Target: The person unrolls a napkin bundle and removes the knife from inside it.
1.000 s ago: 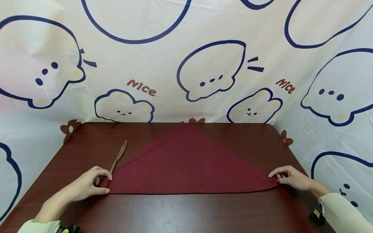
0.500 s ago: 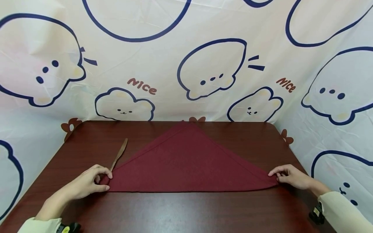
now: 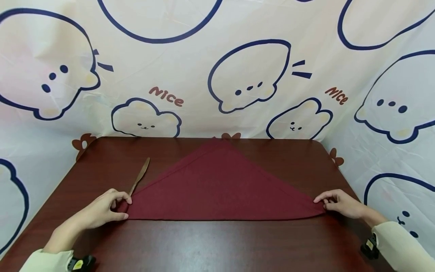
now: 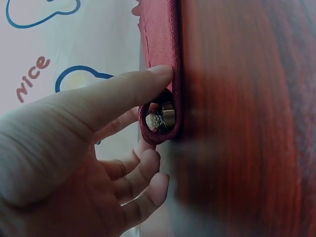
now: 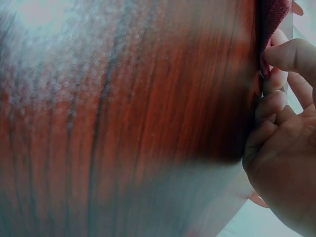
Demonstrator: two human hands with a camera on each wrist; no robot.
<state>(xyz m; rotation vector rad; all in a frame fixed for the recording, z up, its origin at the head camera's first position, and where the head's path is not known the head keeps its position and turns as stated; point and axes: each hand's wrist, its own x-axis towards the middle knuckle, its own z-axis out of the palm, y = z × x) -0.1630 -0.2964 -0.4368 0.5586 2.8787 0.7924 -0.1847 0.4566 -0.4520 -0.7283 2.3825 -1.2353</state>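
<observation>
A dark red cloth napkin (image 3: 217, 185), folded into a triangle, lies with its long edge towards me and its point at the table's far edge. At its left corner my left hand (image 3: 105, 209) pinches the cloth between thumb and fingers. The left wrist view shows that corner curled into a loop (image 4: 178, 126), with a gold, textured piece (image 4: 168, 114) visible through it. My right hand (image 3: 343, 204) pinches the right corner; the right wrist view shows its thumb and a finger on the cloth (image 5: 272, 22). Beyond my left hand a gold table knife (image 3: 140, 175) lies beside the napkin's slanting side.
The dark brown wooden table (image 3: 210, 245) spreads out in front of the napkin and to both sides. Around its back and sides hangs a pale curtain (image 3: 190, 75) with blue cartoon outlines.
The head view has tipped down slightly, so everything sits higher in it. Both hands keep their hold on the napkin corners, and the napkin and knife lie as before.
</observation>
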